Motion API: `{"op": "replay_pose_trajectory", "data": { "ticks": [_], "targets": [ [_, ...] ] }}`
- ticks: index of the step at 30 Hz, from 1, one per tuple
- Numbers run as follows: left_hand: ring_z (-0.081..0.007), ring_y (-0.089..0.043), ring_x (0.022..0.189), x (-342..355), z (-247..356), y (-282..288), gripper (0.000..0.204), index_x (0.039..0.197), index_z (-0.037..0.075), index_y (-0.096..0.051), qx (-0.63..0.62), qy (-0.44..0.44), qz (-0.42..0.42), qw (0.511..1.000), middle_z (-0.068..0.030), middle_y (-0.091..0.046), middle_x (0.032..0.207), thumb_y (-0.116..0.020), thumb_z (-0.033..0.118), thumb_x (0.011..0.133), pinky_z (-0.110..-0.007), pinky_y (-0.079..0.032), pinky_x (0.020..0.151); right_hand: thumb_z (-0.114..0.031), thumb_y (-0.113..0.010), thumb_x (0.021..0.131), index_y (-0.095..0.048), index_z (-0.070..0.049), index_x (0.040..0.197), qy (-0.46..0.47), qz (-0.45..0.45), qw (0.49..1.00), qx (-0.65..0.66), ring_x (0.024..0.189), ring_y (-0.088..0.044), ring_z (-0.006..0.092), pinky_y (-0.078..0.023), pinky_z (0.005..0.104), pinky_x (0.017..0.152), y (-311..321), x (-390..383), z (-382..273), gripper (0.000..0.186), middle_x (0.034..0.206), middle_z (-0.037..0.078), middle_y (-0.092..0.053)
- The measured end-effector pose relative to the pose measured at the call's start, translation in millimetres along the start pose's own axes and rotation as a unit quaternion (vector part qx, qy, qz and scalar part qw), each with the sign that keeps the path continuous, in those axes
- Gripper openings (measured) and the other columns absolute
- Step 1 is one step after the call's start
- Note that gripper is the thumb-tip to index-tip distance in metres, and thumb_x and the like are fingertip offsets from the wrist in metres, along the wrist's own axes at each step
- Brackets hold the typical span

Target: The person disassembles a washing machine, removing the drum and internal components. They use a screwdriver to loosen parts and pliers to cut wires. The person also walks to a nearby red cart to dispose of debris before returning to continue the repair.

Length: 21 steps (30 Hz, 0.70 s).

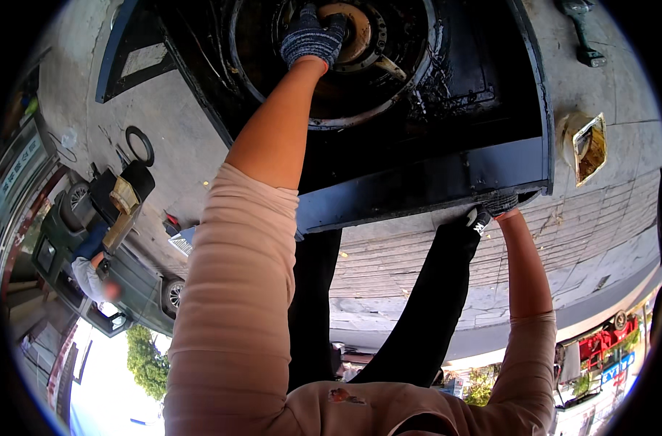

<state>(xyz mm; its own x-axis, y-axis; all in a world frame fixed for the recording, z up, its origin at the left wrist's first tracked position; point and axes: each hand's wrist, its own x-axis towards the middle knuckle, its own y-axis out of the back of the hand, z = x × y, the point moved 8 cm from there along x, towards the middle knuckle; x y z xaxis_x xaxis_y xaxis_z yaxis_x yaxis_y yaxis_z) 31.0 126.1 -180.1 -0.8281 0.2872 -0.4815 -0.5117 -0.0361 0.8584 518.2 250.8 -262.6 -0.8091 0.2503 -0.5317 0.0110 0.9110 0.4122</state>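
My left hand (pixel 313 38), in a dark blue-grey knit glove, reaches to the middle of a large, oily black metal housing (pixel 345 200). Its thumb and fingers are closed about the edge of a tan ring-shaped part (pixel 356 33), with the fingertips partly hidden. Round this hub runs a wide metal ring (pixel 343 122), and a short pale lever (pixel 390 67) juts out from it. My right hand (pixel 499 206), gloved as well, is closed on the near right edge of the housing, beside my black-trousered leg. Its fingers are mostly hidden by the edge.
A green cordless power tool (pixel 582 35) lies on the paving at the far right. Below it stands a grimy open container (pixel 590 149). To the left are a black rubber ring (pixel 139 145), a green vehicle (pixel 131 272) and another person (pixel 91 276) bending beside it.
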Motion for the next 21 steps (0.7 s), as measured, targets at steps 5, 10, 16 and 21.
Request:
{"op": "replay_pose_trajectory", "data": {
  "ticks": [5,10,16,21],
  "targets": [
    [-0.0367,-0.056,0.112,4.8,-0.8,-6.6,0.068,0.134,0.003,-0.047,0.030,0.023,-0.047,0.998,-0.0224,-0.056,0.127,-0.053,0.052,0.087,-0.043,-0.047,0.094,-0.023,-0.049,0.093,-0.051,-0.008,0.127,-0.001,0.034,0.981,-0.190,0.113,-0.053,0.0252,-0.043,0.0385,0.096,-4.6,23.1,36.3,0.037,0.124,0.009,-0.056],
    [-0.0360,-0.052,0.119,13.4,-15.7,-10.3,0.074,0.137,0.005,-0.045,0.008,-0.063,0.045,0.997,-0.0208,-0.052,0.132,-0.056,0.055,0.084,-0.042,-0.042,0.101,-0.022,-0.053,0.089,-0.055,-0.008,0.123,0.023,0.061,0.966,-0.252,0.110,-0.054,0.0285,-0.044,0.0411,0.093,-0.4,22.0,25.6,0.036,0.121,0.010,-0.058],
    [-0.0351,-0.050,0.123,15.1,-20.6,-11.0,0.077,0.140,0.005,-0.042,-0.003,-0.083,0.043,0.996,-0.0211,-0.051,0.135,-0.054,0.057,0.085,-0.041,-0.040,0.103,-0.022,-0.057,0.085,-0.059,-0.008,0.118,0.069,0.112,0.952,-0.277,0.107,-0.056,0.0325,-0.046,0.0441,0.090,18.3,-6.5,-71.2,0.036,0.116,0.012,-0.060],
    [-0.0350,-0.052,0.121,22.0,-17.6,-19.4,0.076,0.140,0.006,-0.040,0.011,-0.064,0.006,0.998,-0.0209,-0.053,0.132,-0.054,0.056,0.085,-0.043,-0.042,0.101,-0.019,-0.057,0.081,-0.063,-0.007,0.112,0.053,0.123,0.960,-0.248,0.103,-0.058,0.0351,-0.046,0.0459,0.088,36.1,-12.5,-108.4,0.033,0.110,0.014,-0.063]
  ]
}}
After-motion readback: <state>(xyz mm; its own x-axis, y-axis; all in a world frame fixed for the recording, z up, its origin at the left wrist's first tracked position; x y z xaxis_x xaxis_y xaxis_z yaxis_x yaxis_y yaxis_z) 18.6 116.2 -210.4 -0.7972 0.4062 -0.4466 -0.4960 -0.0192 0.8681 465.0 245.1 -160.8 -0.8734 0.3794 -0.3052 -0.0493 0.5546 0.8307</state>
